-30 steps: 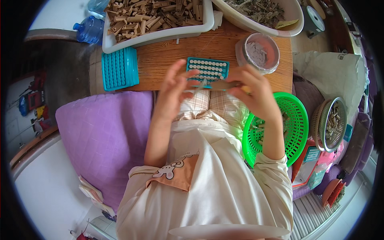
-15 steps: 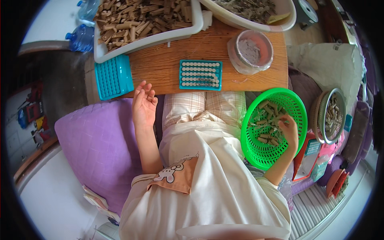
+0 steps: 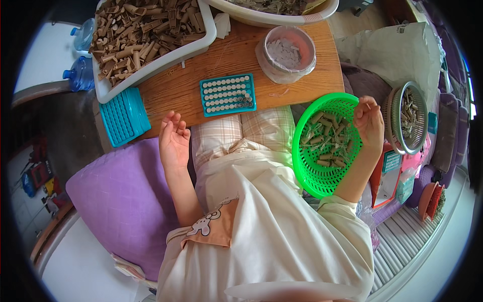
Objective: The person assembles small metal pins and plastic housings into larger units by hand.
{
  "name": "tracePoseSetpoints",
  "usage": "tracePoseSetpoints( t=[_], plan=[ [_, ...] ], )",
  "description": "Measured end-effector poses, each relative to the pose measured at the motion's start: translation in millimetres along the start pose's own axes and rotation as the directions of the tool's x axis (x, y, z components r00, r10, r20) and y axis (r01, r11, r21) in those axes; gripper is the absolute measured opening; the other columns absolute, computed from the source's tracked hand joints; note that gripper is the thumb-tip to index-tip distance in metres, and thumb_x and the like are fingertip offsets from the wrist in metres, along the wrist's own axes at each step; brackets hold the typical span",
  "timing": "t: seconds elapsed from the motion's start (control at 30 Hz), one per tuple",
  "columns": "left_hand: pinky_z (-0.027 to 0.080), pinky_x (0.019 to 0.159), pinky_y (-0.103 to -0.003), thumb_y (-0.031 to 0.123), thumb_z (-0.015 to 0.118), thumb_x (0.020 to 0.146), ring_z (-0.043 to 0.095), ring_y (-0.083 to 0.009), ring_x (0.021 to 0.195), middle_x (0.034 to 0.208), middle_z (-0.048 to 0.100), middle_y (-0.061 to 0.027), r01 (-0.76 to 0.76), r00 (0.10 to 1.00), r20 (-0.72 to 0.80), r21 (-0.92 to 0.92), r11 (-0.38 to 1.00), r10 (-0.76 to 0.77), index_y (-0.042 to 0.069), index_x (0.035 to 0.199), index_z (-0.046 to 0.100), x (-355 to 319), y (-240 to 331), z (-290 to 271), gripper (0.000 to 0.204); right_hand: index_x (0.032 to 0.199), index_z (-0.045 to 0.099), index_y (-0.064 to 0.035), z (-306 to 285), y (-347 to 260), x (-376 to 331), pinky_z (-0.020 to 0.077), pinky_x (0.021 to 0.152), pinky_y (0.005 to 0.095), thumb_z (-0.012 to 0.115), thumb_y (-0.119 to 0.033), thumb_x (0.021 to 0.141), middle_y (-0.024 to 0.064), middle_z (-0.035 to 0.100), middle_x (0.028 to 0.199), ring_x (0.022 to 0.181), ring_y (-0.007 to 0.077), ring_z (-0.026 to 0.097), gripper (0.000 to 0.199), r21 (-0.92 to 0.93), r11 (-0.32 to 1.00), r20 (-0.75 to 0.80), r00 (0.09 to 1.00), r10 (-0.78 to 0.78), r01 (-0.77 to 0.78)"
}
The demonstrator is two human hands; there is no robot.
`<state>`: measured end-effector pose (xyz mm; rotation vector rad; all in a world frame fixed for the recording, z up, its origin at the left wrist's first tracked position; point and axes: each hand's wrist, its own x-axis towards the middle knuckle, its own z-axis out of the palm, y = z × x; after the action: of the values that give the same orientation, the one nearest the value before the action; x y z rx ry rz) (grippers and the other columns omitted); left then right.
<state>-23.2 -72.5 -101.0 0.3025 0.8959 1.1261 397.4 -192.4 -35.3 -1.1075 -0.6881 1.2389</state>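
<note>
My left hand (image 3: 174, 141) hovers palm up by the table's near edge, fingers loosely bent and apart, with nothing visible in it. Raised over the right rim of a bright green plastic basket (image 3: 322, 182) is my right hand (image 3: 369, 122). Its fingers are half curled and apart, and I see nothing between them. Short brown tubes (image 3: 329, 132) with clear plastic wisps lie inside the basket. In front of my lap a teal rack (image 3: 203, 95) holds rows of white round-topped pieces; some at its lower right look darker.
On the wooden table (image 3: 176, 95) stand a white tub (image 3: 211, 36) of brown tube pieces, stacked teal racks (image 3: 124, 118), a clear-lined round container (image 3: 286, 70) of whitish bits, and a cream basin (image 3: 282, 19). A grey strainer basket (image 3: 402, 138) sits at right, a purple cushion (image 3: 121, 186) at left.
My right hand has come up out of the green basket to above its right rim. The left hand stays nearly the same. The whole view has shifted, moving the table things leftward.
</note>
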Motion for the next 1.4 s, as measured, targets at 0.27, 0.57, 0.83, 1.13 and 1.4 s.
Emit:
tracePoseSetpoints(
  t=[0.27, 0.57, 0.83, 1.13, 1.4],
  plan=[
    [0.043, 0.064, -0.022, 0.015, 0.045, 0.086, 0.051, -0.0116, 0.078, 0.095, 0.054, -0.0031, 0.011, 1.0, -0.023, -0.032, 0.999, -0.012, 0.007, 0.105, 0.047, -4.9, -2.2, -12.9, 0.021, 0.104, 0.044, -0.0008, 32.1, 8.6, 51.5, 0.0294, 0.045, 0.0193, 0.031, -0.034, 0.091, 0.001, 0.034, 0.066, 0.052, 0.0082, 0.03, 0.038, 0.591, 0.802, 0.323, 0.936, -0.139, -0.084],
    [0.042, 0.066, -0.023, 0.013, 0.046, 0.085, 0.051, -0.0106, 0.079, 0.095, 0.054, -0.002, 0.011, 1.0, -0.029, -0.045, 0.999, -0.012, 0.007, 0.104, 0.048, -5.2, 1.2, -14.2, 0.02, 0.102, 0.046, 0.0003, 2.1, -13.2, 35.5, 0.0278, 0.05, 0.0206, 0.038, -0.026, 0.09, 0.0007, 0.033, 0.067, 0.057, 0.009, 0.029, 0.03, 0.587, 0.807, 0.148, 0.97, -0.194, 0.072],
    [0.031, 0.047, -0.019, 0.022, 0.047, 0.086, 0.037, -0.0051, 0.054, 0.067, 0.047, 0.0023, 0.062, 0.899, 0.438, -0.192, 0.979, 0.029, 0.008, 0.091, 0.05, 1.5, -2.5, -20.2, 0.015, 0.099, 0.046, -0.0014, -37.8, -7.1, -5.2, 0.029, 0.053, 0.0216, 0.038, -0.021, 0.09, 0.0008, 0.035, 0.068, 0.058, 0.0092, 0.031, 0.023, 0.578, 0.794, -0.093, 0.982, -0.164, 0.187],
    [0.024, 0.044, -0.02, 0.032, 0.039, 0.089, 0.026, -0.0067, 0.042, 0.044, 0.026, 0.0047, -0.116, 0.835, -0.53, 0.095, 0.989, 0.149, 0.011, 0.062, 0.039, -5.6, -2.8, 65.9, 0.034, 0.096, 0.048, -0.0035, -62.2, 31.2, -29.5, 0.0322, 0.053, 0.0207, 0.039, -0.019, 0.09, -0.0005, 0.04, 0.067, 0.057, 0.0076, 0.035, 0.019, 0.46, 0.874, -0.387, 0.921, 0.039, 0.157],
    [0.027, 0.047, -0.022, 0.029, 0.048, 0.085, 0.03, -0.0084, 0.045, 0.049, 0.032, 0.0051, 0.038, 0.984, 0.18, -0.109, 0.993, -0.018, 0.011, 0.062, 0.037, -10.6, -5.7, 23.0, 0.032, 0.093, 0.051, -0.0052, -79.0, 60.0, -53.2, 0.0369, 0.053, 0.0202, 0.042, -0.018, 0.088, -0.0024, 0.043, 0.068, 0.057, 0.0066, 0.04, 0.016, 0.43, 0.898, -0.511, 0.845, 0.158, 0.092]
  ],
)
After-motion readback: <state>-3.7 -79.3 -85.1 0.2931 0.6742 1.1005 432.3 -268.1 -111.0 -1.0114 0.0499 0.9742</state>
